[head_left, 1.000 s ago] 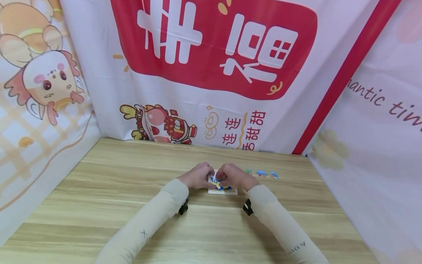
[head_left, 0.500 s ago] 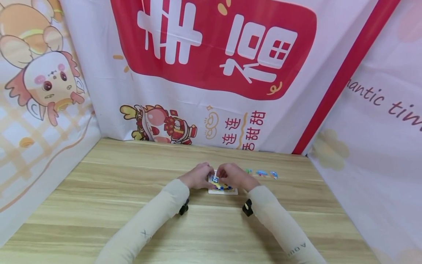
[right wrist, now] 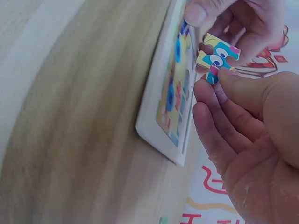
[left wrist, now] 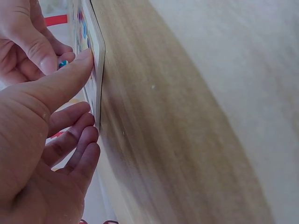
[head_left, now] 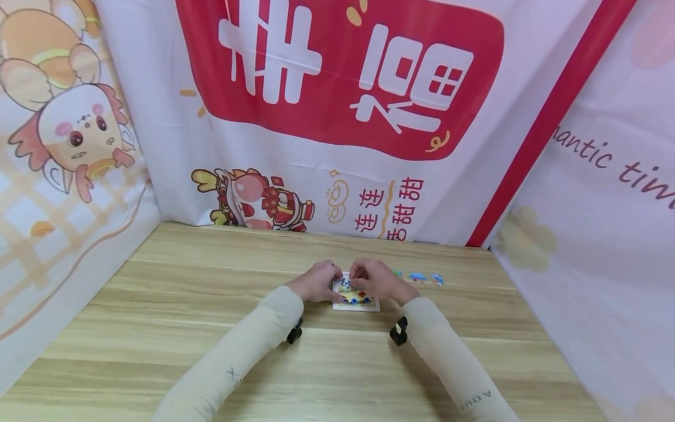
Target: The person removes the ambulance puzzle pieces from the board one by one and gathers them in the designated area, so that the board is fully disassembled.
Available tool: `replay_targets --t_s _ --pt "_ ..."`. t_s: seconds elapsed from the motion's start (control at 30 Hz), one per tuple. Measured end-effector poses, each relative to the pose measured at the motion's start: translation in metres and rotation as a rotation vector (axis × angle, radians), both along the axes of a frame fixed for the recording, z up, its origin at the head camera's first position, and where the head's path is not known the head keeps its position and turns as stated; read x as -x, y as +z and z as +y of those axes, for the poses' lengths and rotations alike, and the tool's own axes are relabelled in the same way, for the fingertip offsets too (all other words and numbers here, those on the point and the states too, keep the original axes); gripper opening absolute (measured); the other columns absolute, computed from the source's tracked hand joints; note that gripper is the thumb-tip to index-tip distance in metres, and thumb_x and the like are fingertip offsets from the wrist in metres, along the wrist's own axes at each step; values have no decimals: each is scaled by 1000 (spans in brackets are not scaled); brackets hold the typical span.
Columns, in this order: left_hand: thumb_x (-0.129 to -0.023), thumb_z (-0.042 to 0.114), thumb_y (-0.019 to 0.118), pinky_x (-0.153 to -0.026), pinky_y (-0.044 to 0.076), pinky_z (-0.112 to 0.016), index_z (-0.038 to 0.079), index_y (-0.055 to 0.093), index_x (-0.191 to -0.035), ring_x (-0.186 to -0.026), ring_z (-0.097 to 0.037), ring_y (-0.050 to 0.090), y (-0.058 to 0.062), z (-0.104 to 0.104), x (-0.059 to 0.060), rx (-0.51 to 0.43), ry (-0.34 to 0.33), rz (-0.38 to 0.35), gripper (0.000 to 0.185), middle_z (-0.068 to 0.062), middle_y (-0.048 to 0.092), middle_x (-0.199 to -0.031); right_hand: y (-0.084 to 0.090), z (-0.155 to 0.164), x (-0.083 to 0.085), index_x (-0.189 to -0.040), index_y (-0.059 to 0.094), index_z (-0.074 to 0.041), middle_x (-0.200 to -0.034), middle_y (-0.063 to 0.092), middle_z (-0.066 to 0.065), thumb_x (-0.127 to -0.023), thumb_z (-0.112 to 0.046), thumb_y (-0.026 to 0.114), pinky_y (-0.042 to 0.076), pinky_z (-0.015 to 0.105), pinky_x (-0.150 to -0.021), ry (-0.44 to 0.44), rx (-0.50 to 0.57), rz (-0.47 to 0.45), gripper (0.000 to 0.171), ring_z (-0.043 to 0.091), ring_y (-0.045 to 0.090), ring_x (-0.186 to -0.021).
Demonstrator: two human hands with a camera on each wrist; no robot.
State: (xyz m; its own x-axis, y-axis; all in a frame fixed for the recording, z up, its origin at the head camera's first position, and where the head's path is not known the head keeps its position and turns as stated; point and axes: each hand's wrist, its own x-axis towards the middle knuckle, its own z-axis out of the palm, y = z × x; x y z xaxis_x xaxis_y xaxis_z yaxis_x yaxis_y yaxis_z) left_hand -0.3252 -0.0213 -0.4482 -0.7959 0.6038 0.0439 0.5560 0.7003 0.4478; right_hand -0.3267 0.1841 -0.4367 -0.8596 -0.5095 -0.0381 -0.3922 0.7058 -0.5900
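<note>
A small white-framed jigsaw puzzle board (head_left: 357,308) lies on the table, its picture showing a yellow vehicle with blue wheels. My left hand (head_left: 319,282) holds the board at its left side, thumb on the picture and the other fingers bent at the edge. Just over the board, my right hand (head_left: 375,279) pinches a puzzle piece (right wrist: 218,56) between thumb and index finger. This piece is yellow and teal with two cartoon eyes. In the right wrist view, the left thumb (right wrist: 196,14) rests on the board's far end.
Loose puzzle pieces lie right of the right hand: a blue one (head_left: 418,276), another blue one (head_left: 437,279) and a green one (head_left: 398,274). The wooden table (head_left: 337,369) meets printed cloth walls (head_left: 337,170) at the back and sides.
My right hand has drawn back slightly up and to the right with the puzzle piece, so more of the vehicle picture shows. The left hand has stayed on the board.
</note>
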Motion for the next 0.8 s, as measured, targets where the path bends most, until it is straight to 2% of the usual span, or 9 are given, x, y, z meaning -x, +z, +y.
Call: replay_targets --t_s 0.3,0.47,0.57,0.67,0.8 --pt "-77 33 81 -94 46 -37 1 65 -115 -99 -21 55 -2 1 2 3 -4 -12 53 -13 61 -111 10 34 4 -95 63 -11 -90 67 -2 -93 -18 65 52 27 -77 -31 61 45 7 10 62 -85" --pt "-77 34 81 -96 47 -36 2 65 -117 -99 -20 54 -1 1 2 10 10 -23 53 -12 60 -112 16 64 4 -96 63 -13 -93 67 0 -94 -18 63 52 29 -77 -79 57 18 5 15 64 -87" --pt "-78 33 81 -96 46 -36 2 65 -117 -99 -20 53 0 1 1 8 16 -31 53 -12 60 -112 16 83 4 -95 63 -12 -92 68 2 -94 -18 63 52 28 -75 -119 63 7 6 20 65 -87" --pt "-78 33 81 -97 45 -37 2 65 -117 -100 -20 53 1 1 0 6 20 -36 52 -11 60 -112 13 100 2 -95 63 -6 -92 68 9 -93 -12 62 53 30 -74 -128 97 26 6 24 65 -87" --pt "-78 34 80 -98 45 -37 4 64 -118 -102 -20 53 1 1 -1 13 24 -44 53 -9 59 -113 8 114 -3 -96 64 -8 -92 67 7 -92 -11 64 51 30 -77 -173 79 17 5 21 61 -86"
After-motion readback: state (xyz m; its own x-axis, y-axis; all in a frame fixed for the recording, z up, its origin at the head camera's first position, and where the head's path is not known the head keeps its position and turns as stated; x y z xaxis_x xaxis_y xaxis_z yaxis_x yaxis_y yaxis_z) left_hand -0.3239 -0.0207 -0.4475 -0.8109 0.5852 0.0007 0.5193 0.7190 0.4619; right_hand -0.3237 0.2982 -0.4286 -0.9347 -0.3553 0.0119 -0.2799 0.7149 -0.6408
